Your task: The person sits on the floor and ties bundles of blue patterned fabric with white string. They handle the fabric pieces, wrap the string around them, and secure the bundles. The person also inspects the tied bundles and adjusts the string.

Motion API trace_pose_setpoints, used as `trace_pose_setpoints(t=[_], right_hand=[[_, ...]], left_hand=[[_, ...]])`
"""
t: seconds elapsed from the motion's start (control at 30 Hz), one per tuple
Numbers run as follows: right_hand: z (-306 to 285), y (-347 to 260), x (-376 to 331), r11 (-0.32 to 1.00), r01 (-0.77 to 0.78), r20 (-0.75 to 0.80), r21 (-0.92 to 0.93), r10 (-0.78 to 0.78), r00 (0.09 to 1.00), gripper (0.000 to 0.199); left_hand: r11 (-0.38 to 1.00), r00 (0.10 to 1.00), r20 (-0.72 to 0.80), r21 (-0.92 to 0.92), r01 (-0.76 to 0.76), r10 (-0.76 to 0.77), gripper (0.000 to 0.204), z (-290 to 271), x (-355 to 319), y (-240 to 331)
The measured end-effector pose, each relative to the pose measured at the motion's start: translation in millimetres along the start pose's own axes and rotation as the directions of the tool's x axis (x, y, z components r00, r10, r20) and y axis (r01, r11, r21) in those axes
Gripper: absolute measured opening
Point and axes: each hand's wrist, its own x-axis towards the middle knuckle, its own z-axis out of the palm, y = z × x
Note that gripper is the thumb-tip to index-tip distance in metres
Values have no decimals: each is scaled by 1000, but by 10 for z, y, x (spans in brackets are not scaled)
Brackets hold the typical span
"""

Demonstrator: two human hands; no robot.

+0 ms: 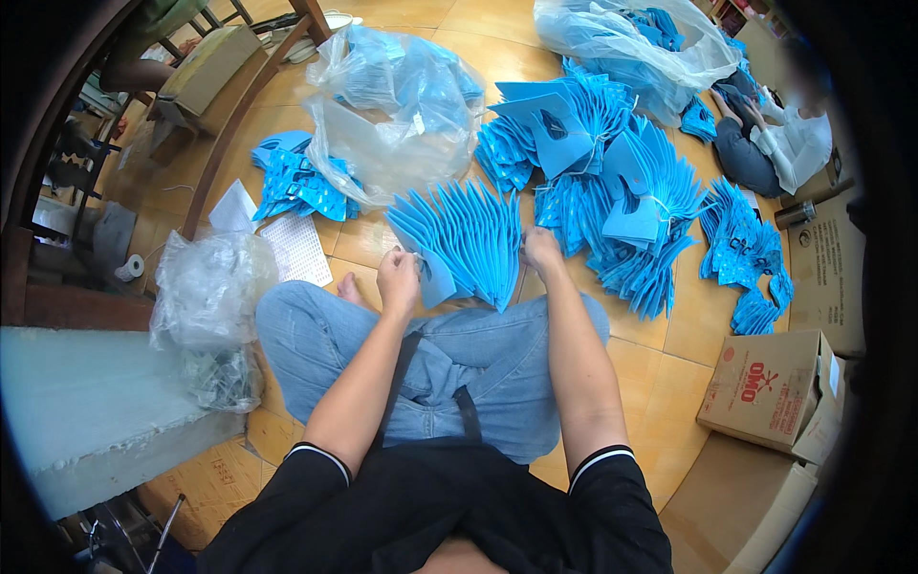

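Blue sheet stack [464,239] fanned between hands; left fingers [397,263] pinching its edge, right fingers [537,241] pressed against it

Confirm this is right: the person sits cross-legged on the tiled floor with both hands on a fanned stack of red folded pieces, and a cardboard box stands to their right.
Wrong in one respect: the fanned stack is blue, not red. The head view shows it. The rest holds: the left hand and right hand both grip it, the person sits cross-legged on the tiled floor, and a cardboard box stands to their right.
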Motion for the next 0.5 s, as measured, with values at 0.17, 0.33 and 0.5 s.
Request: trace_pose_setpoints(t=[0.17, 0.33, 0.5], right_hand=[[13, 123, 16, 982, 179, -84, 51, -175, 981, 43], [-47, 90, -270, 951, 256, -74, 175, -246, 966, 38], [-64, -90, -396, 917, 277, -124, 287, -251, 960, 37]], left_hand=[[998, 991, 122, -39, -57, 61, 7, -81, 5, 160], [969, 950, 298, -248, -21, 97, 5, -79, -20, 112], [951, 920, 329, -286, -118, 214, 6, -6, 27, 132]])
